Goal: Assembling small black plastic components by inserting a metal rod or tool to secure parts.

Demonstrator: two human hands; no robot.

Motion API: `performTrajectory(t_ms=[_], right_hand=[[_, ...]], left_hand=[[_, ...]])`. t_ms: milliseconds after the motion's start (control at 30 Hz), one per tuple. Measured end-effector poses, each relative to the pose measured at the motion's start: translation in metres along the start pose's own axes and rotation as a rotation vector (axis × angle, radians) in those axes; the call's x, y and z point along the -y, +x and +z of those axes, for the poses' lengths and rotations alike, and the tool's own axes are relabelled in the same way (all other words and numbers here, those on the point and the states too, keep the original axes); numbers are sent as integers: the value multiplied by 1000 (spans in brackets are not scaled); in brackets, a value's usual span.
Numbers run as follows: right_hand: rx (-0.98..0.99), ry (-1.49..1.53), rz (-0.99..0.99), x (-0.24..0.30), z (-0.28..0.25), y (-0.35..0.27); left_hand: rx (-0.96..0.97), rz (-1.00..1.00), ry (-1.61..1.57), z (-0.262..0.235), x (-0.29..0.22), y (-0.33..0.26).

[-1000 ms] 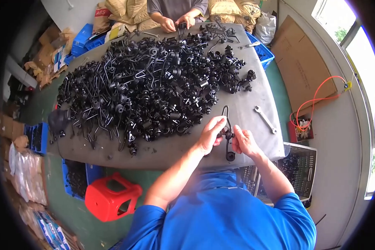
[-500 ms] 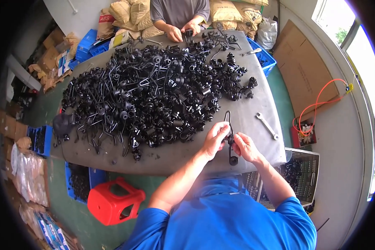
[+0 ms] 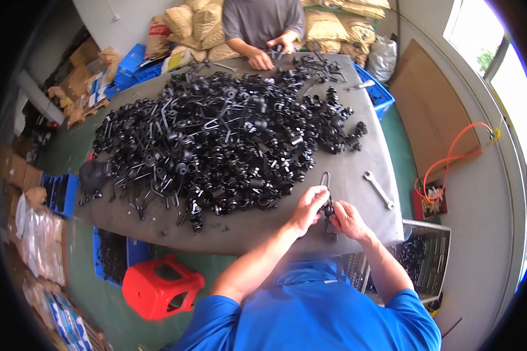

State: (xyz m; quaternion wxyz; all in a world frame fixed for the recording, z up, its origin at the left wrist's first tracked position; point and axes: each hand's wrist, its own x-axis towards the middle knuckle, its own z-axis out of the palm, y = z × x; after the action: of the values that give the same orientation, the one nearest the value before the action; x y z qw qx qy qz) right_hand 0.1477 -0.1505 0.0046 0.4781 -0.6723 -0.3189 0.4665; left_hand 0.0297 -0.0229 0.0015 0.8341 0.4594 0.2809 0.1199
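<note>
Near the table's front edge, my two hands hold a black bent-rod bracket [image 3: 328, 206] between them. Its narrow rod loop points away from me, and a round dark end hangs toward me. My left hand [image 3: 310, 209] grips the bracket's upper part between thumb and fingers. On the other side, my right hand [image 3: 348, 220] pinches it around the middle; the fingertips there are partly hidden. A large pile of black rod brackets and bushings [image 3: 216, 140] covers much of the grey table [image 3: 366, 225] to the left and beyond. An open-ended wrench [image 3: 379, 190] lies right of my hands.
Across the table a person [image 3: 263, 26] handles a black part. Another wrench [image 3: 225, 66] and a silver tool [image 3: 360, 85] lie at the far side. A red stool [image 3: 158, 286], a blue bin [image 3: 136, 251] and a grey crate [image 3: 436, 257] stand by the near edge.
The view has shifted a little, so the table sits lower in it. My hands keep their hold on the bracket. The far person's hands have moved apart slightly.
</note>
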Motion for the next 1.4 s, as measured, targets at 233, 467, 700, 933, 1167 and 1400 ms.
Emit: performTrajectory(t_ms=[233, 467, 700, 933, 1167, 1400], right_hand=[[-64, 20, 102, 19, 6, -5], [86, 321, 34, 1, -12, -1], [-767, -1078, -351, -14, -80, -10], [-797, -934, -94, -16, -85, -20], [-636, -530, -95, -24, -55, -10], [-521, -385, -503, 25, 34, -6]], left_hand=[[2, 45, -43, -2, -4, -5], [62, 150, 60, 6, -7, 1], [-53, 33, 73, -16, 14, 13], [-127, 194, 0, -3, 2, 17], [-257, 480, -127, -12, -42, 21], [-342, 416, -253, -15, -42, 9]])
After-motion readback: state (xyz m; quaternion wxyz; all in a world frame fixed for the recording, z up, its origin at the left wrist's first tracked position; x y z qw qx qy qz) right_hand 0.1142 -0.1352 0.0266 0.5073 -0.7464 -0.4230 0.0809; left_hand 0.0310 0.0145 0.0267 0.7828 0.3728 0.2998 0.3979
